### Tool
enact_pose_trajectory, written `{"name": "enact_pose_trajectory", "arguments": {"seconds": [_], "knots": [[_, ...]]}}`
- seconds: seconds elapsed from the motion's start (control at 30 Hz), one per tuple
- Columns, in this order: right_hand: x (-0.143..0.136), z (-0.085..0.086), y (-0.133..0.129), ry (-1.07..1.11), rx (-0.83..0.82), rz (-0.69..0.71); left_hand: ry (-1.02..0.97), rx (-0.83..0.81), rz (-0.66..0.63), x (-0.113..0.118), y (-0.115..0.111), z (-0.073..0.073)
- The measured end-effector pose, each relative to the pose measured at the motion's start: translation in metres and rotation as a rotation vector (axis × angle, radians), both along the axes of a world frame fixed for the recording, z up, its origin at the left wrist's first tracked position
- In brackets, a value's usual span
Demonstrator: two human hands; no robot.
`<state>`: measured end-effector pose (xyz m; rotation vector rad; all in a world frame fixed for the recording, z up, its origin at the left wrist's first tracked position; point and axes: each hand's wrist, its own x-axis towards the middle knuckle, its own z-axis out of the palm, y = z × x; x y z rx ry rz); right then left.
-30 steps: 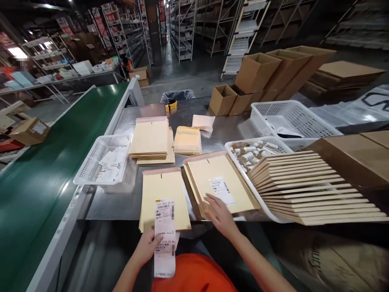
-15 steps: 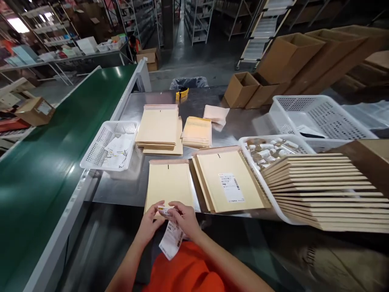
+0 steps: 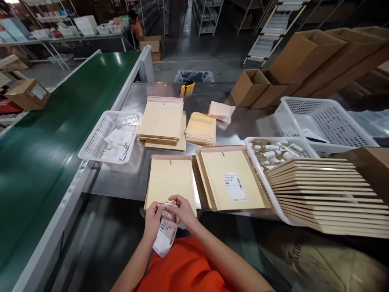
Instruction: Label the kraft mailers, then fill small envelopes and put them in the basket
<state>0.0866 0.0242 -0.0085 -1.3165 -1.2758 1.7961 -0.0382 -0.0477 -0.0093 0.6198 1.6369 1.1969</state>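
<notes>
My left hand (image 3: 153, 219) and my right hand (image 3: 183, 211) pinch a printed shipping label (image 3: 165, 234) between them at the table's front edge. The label hangs down toward my lap, its lower part free. Just beyond my fingers lies a stack of cream padded envelopes (image 3: 170, 178) with a pink strip along the top. To its right, another stack of padded envelopes (image 3: 209, 170) carries a stuck-on white shipping label (image 3: 234, 186) on its top one. My fingertips partly cover the upper end of the label I hold.
A white basket (image 3: 88, 150) with papers stands beside the green conveyor belt (image 3: 60, 121). Further back lie more envelopes (image 3: 162, 121) and smaller yellow mailers (image 3: 200, 127). On the right, a white basket (image 3: 253, 142) holds small bottles, with many envelopes (image 3: 328, 198) fanned over it. Cardboard boxes (image 3: 249, 89) stand behind.
My left hand has shifted its hold along the label's upper left, and the label has swung slightly left. The camera view has tilted a little.
</notes>
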Motion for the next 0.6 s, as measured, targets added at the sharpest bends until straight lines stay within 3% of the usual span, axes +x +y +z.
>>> {"name": "enact_pose_trajectory", "arguments": {"seconds": [0.2, 0.33, 0.47, 0.53, 0.6], "knots": [[0.003, -0.004, -0.008, -0.172, 0.184, 0.070, 0.124, -0.059, 0.088, 0.005, -0.001, -0.008], [-0.003, -0.022, 0.017, -0.246, 0.324, 0.004, 0.078, -0.125, 0.110, 0.006, -0.009, -0.025], [-0.013, -0.046, 0.066, -0.489, 0.455, -0.110, -0.056, -0.229, 0.010, 0.008, -0.044, -0.049], [-0.017, -0.055, 0.081, -0.656, 0.572, -0.049, -0.082, -0.262, -0.045, 0.009, -0.065, -0.054], [-0.019, -0.062, 0.084, -0.754, 0.650, 0.022, -0.072, -0.263, -0.140, 0.006, -0.081, -0.050]]}}
